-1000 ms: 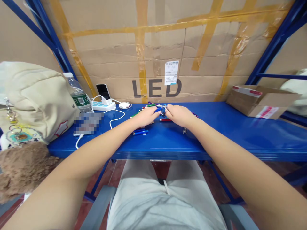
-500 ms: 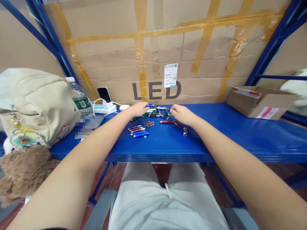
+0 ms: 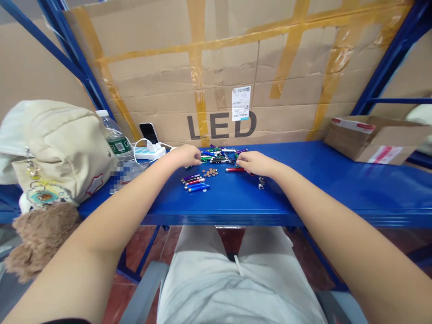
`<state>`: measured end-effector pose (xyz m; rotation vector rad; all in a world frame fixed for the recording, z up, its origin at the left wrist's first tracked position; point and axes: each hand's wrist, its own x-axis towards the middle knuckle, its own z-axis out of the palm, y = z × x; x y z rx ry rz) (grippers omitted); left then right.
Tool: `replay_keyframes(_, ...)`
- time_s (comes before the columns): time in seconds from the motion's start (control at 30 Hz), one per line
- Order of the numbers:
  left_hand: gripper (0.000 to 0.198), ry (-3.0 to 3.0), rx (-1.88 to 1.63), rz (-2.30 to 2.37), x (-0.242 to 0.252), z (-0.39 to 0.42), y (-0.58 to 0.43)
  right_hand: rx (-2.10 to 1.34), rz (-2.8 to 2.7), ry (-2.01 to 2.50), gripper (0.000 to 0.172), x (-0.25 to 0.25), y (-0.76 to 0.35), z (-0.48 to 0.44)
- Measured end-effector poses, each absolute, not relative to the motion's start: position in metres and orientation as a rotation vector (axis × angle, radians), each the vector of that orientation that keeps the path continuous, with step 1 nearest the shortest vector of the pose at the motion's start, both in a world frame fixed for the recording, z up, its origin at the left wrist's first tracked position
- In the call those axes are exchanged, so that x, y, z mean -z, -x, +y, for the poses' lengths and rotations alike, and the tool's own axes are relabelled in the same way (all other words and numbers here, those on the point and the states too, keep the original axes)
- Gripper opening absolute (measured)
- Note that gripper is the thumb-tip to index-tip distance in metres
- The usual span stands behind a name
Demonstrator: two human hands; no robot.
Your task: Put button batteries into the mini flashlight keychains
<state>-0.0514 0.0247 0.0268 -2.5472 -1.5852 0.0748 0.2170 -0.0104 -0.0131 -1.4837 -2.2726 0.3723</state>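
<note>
Both my arms reach forward over a blue metal shelf (image 3: 303, 193). My left hand (image 3: 185, 155) is curled at the left edge of a heap of small coloured pen-like sticks (image 3: 219, 155), fingertips touching a green one. My right hand (image 3: 254, 163) lies with bent fingers at the heap's right side, beside a red stick (image 3: 233, 169). What either hand grips is hidden by the fingers. A row of several sticks (image 3: 195, 183) lies nearer me, beside a small pile of brown button cells (image 3: 210, 172).
A cream bag (image 3: 57, 148) with a keyring, a water bottle (image 3: 116, 137), a power strip (image 3: 150, 150) and a phone (image 3: 149, 133) stand at the left. A large cardboard box marked LED (image 3: 236, 81) forms the back. A smaller box (image 3: 374, 141) sits at the right.
My hands have drawn apart from the middle of the heap. The left moved to the heap's left side, uncovering the button cells and the row of sticks. The view shifted slightly.
</note>
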Motion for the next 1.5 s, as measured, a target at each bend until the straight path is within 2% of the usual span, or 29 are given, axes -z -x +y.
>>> replay_keyframes(0.13,0.028,2.703,-0.259,-1.591,-0.028,-0.006,0.067,-0.317,-2.352,1.405,0.015,0.01,-0.211,-0.017)
replay_keyframes(0.27,0.032,2.755,-0.239,-1.618,-0.03,-0.016,0.069,-0.223,-2.401,1.313,0.016,0.013,-0.208,-0.017)
replay_keyframes(0.43,0.038,2.889,-0.261,-1.667,-0.033,-0.016,0.075,0.118,-2.513,1.061,0.028,0.023,-0.196,-0.013)
replay_keyframes(0.63,0.041,3.004,-0.152,-1.639,-0.024,-0.015,0.086,0.198,-2.657,1.02,0.041,0.027,-0.177,-0.022)
replay_keyframes(0.77,0.04,3.053,-0.125,-1.636,-0.021,-0.016,0.085,0.197,-2.645,0.983,0.032,0.024,-0.18,-0.022)
replay_keyframes(0.97,0.027,2.927,0.046,-1.634,-0.017,-0.017,0.081,0.106,-2.614,0.919,0.017,0.027,-0.181,-0.014)
replay_keyframes(1.17,0.024,2.908,0.568,-1.481,-0.01,-0.023,0.059,0.024,-2.502,0.928,0.009,0.026,-0.185,-0.01)
replay_keyframes(1.33,0.02,3.025,0.855,-1.335,-0.001,-0.025,0.043,-0.069,-2.271,0.729,0.01,0.018,-0.186,-0.016)
replay_keyframes(1.5,0.019,3.027,0.94,-1.204,0.003,-0.026,0.038,-0.092,-2.248,0.59,0.008,0.017,-0.181,-0.02)
